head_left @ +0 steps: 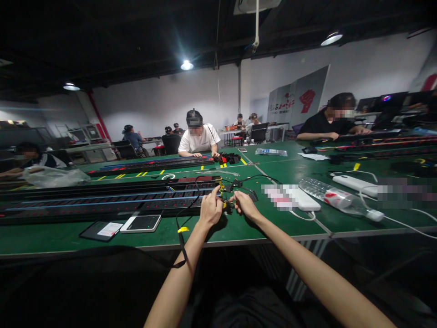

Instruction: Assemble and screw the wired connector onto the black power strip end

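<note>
Long black power strips point(164, 206) with rows of sockets lie across the left of the bench, a blue strip running along them. At their right end, my left hand point(210, 208) is closed against the strip's end, its index finger reaching up beside yellow parts. My right hand point(246, 205) is closed in a pinch just to the right, near small dark and yellow pieces point(228, 207). What sits between its fingertips is too small to make out. Black connectors on a cable point(236, 182) lie just beyond both hands.
On the green bench point(269, 228) are a phone point(141, 223), a dark card-like case point(97, 231), a white power bank point(303, 199), another power bank point(355, 186) and a plastic bottle point(341, 198). A black cable point(177, 218) hangs over the front edge. Co-workers point(200, 139) sit opposite.
</note>
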Motion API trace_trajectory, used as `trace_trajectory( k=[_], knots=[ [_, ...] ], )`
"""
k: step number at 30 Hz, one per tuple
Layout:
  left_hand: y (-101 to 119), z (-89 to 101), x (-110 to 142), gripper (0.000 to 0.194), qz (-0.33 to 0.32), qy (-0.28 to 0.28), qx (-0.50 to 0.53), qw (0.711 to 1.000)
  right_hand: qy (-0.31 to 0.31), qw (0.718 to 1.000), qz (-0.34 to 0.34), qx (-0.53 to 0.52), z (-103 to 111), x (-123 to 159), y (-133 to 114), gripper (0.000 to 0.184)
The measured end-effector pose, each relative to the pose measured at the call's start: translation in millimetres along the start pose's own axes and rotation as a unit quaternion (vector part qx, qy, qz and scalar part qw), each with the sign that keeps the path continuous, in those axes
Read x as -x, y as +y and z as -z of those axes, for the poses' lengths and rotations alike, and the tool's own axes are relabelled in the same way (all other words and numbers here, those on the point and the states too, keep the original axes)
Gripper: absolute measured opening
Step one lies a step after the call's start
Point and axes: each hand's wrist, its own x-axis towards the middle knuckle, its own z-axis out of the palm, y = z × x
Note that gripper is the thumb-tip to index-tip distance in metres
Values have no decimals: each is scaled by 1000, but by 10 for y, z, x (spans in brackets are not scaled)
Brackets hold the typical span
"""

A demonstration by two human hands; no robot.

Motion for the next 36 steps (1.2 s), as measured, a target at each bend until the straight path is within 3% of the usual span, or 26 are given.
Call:
trace_trajectory(
  k=[5,11,18,22,29,36],
  knots=[
    [-50,-32,-11,55,7,6,42,999,-32,997,6,-74,-29,-26,28,48],
    [-32,-12,-18,55,18,0,63,998,-38,998,1,-44,-44,-36,75,39],
    [-48,-60,-17,65,17,22,2,1000,-38,995,81,44,7,-58,165,30],
    [-44,-76,-15,57,1,33,-25,999,-40,991,91,84,26,-62,182,30],
    [-17,-37,-14,47,0,8,-22,1000,-42,989,98,105,25,-85,215,30],
    [17,1,-9,55,7,-32,-11,999,-42,982,101,154,-5,-63,190,35]
  ],
)
